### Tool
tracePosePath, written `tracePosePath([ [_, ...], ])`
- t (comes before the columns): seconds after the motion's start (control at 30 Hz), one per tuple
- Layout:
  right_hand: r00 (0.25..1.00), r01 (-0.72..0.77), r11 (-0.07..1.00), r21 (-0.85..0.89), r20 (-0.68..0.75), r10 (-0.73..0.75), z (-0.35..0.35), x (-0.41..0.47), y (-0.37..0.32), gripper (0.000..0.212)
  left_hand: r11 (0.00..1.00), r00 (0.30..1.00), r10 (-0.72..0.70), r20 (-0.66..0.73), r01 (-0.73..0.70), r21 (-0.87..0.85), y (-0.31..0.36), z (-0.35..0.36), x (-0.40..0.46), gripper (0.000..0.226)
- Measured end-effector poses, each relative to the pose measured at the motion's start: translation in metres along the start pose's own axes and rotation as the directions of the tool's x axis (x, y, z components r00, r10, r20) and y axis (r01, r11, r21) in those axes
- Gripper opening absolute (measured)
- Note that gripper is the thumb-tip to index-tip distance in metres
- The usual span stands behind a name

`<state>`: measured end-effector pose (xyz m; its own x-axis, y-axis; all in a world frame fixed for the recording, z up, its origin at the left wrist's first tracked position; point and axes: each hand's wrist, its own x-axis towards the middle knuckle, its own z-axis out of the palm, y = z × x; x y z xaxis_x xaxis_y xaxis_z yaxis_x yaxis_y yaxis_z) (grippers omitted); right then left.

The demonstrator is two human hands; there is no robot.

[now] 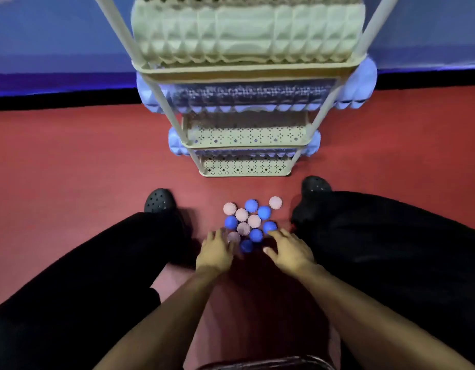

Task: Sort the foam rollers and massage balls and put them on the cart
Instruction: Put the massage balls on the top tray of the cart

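Several blue massage balls [264, 212] and pink spiky massage balls [242, 214] lie clustered on the red floor between my feet. My left hand [216, 252] reaches in from the near left, its fingertips touching a pink ball at the cluster's near edge. My right hand [289, 251] reaches from the near right with fingers spread, its fingertips at a blue ball [270, 227]. Neither hand holds anything. The beige tiered cart [247, 169] stands just beyond the balls. A pale green foam roller [247, 33] lies on its top shelf, and blue foam rollers [364, 84] lie on the two shelves below.
My legs in black trousers and black clogs [159, 201] flank the balls on both sides. A blue wall with a black base strip [57, 100] runs behind the cart. A dark object [265, 364] shows at the bottom edge.
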<state>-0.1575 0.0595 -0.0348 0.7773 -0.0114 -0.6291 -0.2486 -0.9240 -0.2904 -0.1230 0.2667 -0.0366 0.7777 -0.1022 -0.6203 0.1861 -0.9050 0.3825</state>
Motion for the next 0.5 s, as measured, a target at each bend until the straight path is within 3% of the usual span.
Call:
tracePosePath([
  [0.27, 0.997, -0.055, 0.971, 0.234, 0.070, 0.040, 0.069, 0.075, 0.007, 0.054, 0.959, 0.984, -0.167, 0.066, 0.178, -0.222, -0.039, 0.074, 0.082, 0.048],
  [0.4, 0.996, -0.087, 0.952, 0.292, 0.007, 0.089, 0.088, 0.094, 0.007, 0.055, 0.840, 0.954, -0.293, 0.064, 0.288, -0.460, -0.047, 0.096, 0.100, 0.039],
  [0.5, 0.993, -0.110, 0.953, 0.282, -0.009, 0.118, 0.098, 0.102, 0.006, 0.051, 0.797, 0.945, -0.319, 0.075, 0.310, -0.518, -0.052, 0.105, 0.110, 0.041],
])
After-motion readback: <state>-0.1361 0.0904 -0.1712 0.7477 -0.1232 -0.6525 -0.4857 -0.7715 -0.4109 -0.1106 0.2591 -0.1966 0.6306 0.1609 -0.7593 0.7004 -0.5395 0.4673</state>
